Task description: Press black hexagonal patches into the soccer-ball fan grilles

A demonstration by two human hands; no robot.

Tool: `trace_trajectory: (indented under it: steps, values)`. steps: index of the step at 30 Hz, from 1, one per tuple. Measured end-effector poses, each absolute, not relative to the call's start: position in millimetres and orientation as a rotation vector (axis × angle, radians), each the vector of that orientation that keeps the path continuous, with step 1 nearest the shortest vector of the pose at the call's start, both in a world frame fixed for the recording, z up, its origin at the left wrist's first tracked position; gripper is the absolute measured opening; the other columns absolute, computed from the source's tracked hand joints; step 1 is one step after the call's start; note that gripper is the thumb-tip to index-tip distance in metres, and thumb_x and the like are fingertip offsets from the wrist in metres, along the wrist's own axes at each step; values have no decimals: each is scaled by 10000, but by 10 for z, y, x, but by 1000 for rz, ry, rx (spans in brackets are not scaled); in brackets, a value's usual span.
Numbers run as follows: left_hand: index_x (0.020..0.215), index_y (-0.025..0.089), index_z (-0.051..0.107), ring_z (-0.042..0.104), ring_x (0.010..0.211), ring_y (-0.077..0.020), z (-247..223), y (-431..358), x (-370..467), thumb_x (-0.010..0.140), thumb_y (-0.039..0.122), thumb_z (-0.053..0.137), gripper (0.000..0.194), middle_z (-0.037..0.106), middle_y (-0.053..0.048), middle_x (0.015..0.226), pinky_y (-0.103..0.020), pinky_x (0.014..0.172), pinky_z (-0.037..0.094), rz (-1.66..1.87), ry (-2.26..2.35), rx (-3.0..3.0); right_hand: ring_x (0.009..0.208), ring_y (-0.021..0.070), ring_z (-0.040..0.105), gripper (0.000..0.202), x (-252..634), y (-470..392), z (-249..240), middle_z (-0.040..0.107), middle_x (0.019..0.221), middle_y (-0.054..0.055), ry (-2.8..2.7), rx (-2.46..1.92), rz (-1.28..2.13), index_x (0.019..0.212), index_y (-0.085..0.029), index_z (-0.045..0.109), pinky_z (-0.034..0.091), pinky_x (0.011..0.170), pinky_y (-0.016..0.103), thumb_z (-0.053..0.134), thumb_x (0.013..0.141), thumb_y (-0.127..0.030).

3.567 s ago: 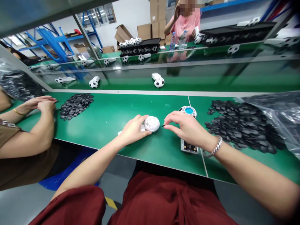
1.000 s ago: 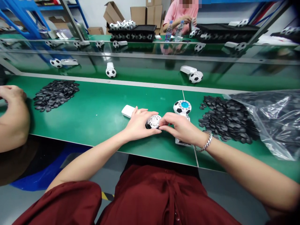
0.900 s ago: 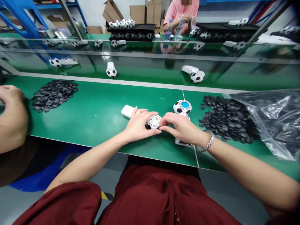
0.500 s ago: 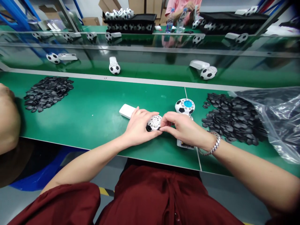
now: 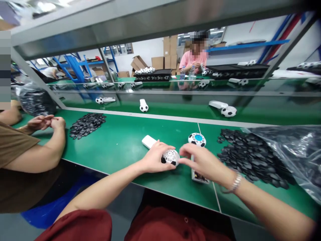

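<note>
My left hand [image 5: 156, 157] grips a football-patterned device [image 5: 171, 157] with a white handle that extends up and left past the fingers. A white lattice tops its round head, and black patches show on the side. At the head's right edge is my right hand [image 5: 198, 160], thumb and index finger apart, with nothing visible between them. Behind and partly under that hand lies a second football device [image 5: 197, 139] with a blue disc on top and an open lower part. A heap of black patches [image 5: 250, 157] lies to the right.
Another black heap [image 5: 87, 124] lies left, near a co-worker's hands [image 5: 47, 124]. Across the table's back runs a pale rail [image 5: 163, 117]; football devices [image 5: 143, 105] lie beyond it. A clear plastic bag [image 5: 298, 147] covers the right side. A person in pink [image 5: 185, 60] sits opposite.
The view has tilted up, bringing the upper frame and the co-worker's hands into sight. My right thumb and index finger have parted slightly at the held device's edge.
</note>
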State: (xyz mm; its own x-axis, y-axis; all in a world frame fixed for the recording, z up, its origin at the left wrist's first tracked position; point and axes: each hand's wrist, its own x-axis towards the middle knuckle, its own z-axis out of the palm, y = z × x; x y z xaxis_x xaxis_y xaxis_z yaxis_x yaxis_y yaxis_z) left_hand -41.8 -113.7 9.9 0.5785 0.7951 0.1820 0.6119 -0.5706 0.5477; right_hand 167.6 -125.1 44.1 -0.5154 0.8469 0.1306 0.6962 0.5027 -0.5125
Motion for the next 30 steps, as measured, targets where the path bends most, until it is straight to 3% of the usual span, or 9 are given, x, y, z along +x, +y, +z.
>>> trace_trajectory:
  steps: [4,6,9,13,16,19,22,25,30]
  values:
    - [1189,212,523,422,1217,-292,70,-1136,-392,593,549,725,714,572,-103,1192,-532,1109,102,597,1172,2346,774,253,600,296,2523,-1181,287,631,863,85,-2311,-1700,231,831,-211,608,460,694,389,473,800,-472]
    - [1202,219,517,373,1265,-300,104,-1098,-410,622,504,723,679,556,-100,1229,-537,1112,78,537,1114,2349,796,303,618,291,2929,-1113,99,647,872,115,-2325,-1865,178,804,-213,648,464,705,429,502,762,-462]
    - [1249,250,478,212,1355,-313,189,-1088,-448,651,382,724,660,501,-72,1313,-564,1105,53,372,977,2360,829,317,633,306,3252,-1088,-131,654,970,154,-2330,-1914,118,928,-199,664,472,722,426,456,796,-380]
    - [1331,217,381,103,1384,-308,198,-1221,-404,678,342,687,732,327,-111,1436,-537,1097,180,364,1080,2252,889,292,628,366,3211,-1170,-124,653,1015,146,-2357,-1960,36,984,-137,662,469,783,391,390,843,-337]
    - [1299,176,414,114,1384,-296,119,-1305,-361,693,375,672,687,326,-139,1427,-506,1104,202,514,1165,2167,884,257,621,357,3085,-1197,4,665,983,111,-2361,-1992,-40,942,-144,680,460,780,353,377,871,-320]
    - [1214,187,488,186,1373,-266,50,-1276,-411,704,255,645,538,439,-117,1353,-477,1109,217,608,1095,2116,871,230,613,318,2998,-1192,93,656,987,83,-2300,-2001,-163,874,-177,692,455,698,311,407,878,-319]
    - [1195,214,493,270,1348,-229,29,-1193,-520,686,183,633,529,458,-91,1341,-431,1103,259,631,918,2071,834,228,609,296,2932,-1181,136,652,980,82,-2240,-1984,-289,945,-187,671,434,638,305,414,887,-321]
    - [1203,230,481,298,1337,-214,55,-1150,-570,686,162,614,538,457,-75,1342,-425,1103,264,610,837,2079,840,215,606,266,2873,-1158,176,658,934,87,-2197,-1872,-277,1011,-180,645,433,686,287,423,880,-244]
    - [1207,203,482,292,1337,-223,111,-1177,-516,684,152,594,538,452,-83,1346,-439,1111,245,554,919,2154,829,209,614,265,2858,-1091,194,662,885,88,-2212,-1805,-93,880,-172,694,464,755,304,438,815,-158]
